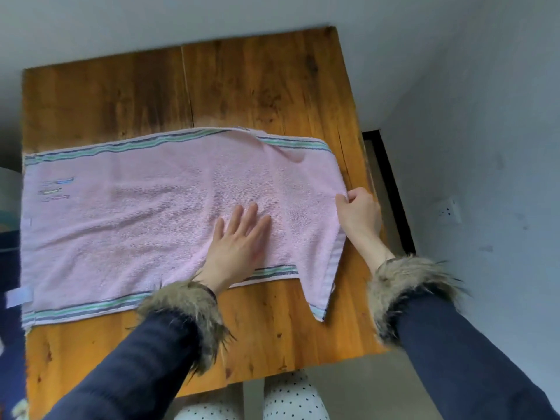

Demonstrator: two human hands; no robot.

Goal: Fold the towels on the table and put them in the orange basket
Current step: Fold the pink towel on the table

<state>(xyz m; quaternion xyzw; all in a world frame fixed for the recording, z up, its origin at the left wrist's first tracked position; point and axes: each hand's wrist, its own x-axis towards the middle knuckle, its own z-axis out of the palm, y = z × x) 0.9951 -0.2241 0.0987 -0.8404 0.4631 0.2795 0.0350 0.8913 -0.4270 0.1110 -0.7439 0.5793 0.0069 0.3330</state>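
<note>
A pink towel (pixel 145 213) lay spread across the wooden table (pixel 242 86), its long axis running left to right and its left end reaching the table's left edge. Green and dark stripes bordered both long edges, and small embroidered marks showed near the left end. The towel lay mostly flat, with a raised crease at the far edge right of centre. Its right end was disturbed: the near right corner hung forward in a point toward the person, and the right edge was drawn up. The left hand (pixel 239 237) rested palm down on the towel right of centre, fingers straight and slightly spread, holding nothing. The right hand (pixel 359 215) was at the towel's right edge, fingers curled and pinching the cloth there, over the table's right side. Both arms wore dark sleeves with fur cuffs (pixel 188 313). Dotted white trousers (pixel 291 395) showed below the table's near edge. A wall socket (pixel 448 211) sat on the grey wall to the right. The orange basket was not in view; blurred dark and blue shapes at the left margin could not be identified.
</note>
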